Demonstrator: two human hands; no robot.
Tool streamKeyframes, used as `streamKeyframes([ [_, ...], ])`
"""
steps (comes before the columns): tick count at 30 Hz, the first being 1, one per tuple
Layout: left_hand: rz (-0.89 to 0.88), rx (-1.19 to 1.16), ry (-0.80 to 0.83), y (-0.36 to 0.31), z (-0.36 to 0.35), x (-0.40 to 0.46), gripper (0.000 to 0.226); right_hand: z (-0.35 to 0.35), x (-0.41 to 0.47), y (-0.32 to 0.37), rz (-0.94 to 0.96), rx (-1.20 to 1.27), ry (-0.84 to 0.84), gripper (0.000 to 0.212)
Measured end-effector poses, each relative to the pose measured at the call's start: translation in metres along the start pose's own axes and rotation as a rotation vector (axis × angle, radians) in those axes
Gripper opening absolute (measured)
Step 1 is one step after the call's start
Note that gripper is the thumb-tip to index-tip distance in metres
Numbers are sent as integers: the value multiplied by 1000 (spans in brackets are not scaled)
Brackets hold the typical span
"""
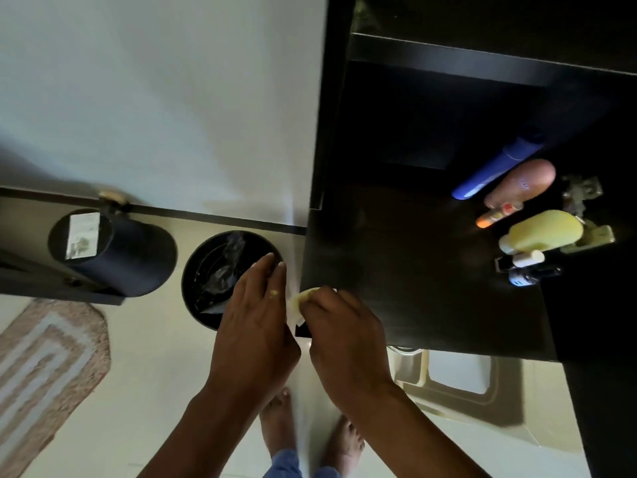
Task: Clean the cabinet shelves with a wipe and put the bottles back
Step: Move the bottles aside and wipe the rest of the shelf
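A pale yellowish wipe (pixel 300 302) is pinched between both hands at the near left corner of the dark cabinet shelf (pixel 413 270). My right hand (pixel 344 336) grips it with curled fingers. My left hand (pixel 256 326) touches it from the left, fingers extended. At the shelf's right side stand several bottles: a blue tube (pixel 496 167), a pinkish-brown bottle (pixel 520 182), a small orange-capped one (pixel 496 213), a yellow bottle (pixel 541 232) and a small dark bottle (pixel 532 273).
A black waste bin (pixel 206 274) with a liner sits on the floor just left of the hands. A dark cylinder (pixel 113 250) stands further left, a woven mat (pixel 44 367) at lower left. An upper shelf board (pixel 448 60) is above. A beige sink (pixel 458 377) lies below the cabinet.
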State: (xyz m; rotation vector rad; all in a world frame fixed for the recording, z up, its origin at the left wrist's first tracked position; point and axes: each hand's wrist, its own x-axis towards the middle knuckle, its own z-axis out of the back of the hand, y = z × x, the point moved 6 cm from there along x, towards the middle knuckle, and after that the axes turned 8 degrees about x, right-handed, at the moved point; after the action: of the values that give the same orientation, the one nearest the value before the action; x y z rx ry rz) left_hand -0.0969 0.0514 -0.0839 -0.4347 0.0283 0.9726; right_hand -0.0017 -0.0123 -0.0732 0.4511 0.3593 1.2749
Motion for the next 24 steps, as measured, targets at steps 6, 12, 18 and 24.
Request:
streamKeyframes([
  [6, 164, -120, -100, 44, 17, -20, 77, -14, 28, 37, 88, 92, 18, 16],
  [12, 346, -123, -183, 97, 32, -37, 79, -48, 85, 68, 86, 16, 148, 21],
  [18, 474, -128, -188, 134, 36, -49, 72, -93, 126, 60, 0, 5, 187, 26],
  [24, 525, -167, -181, 153, 35, -53, 70, -139, 141, 51, -92, 75, 285, 34],
])
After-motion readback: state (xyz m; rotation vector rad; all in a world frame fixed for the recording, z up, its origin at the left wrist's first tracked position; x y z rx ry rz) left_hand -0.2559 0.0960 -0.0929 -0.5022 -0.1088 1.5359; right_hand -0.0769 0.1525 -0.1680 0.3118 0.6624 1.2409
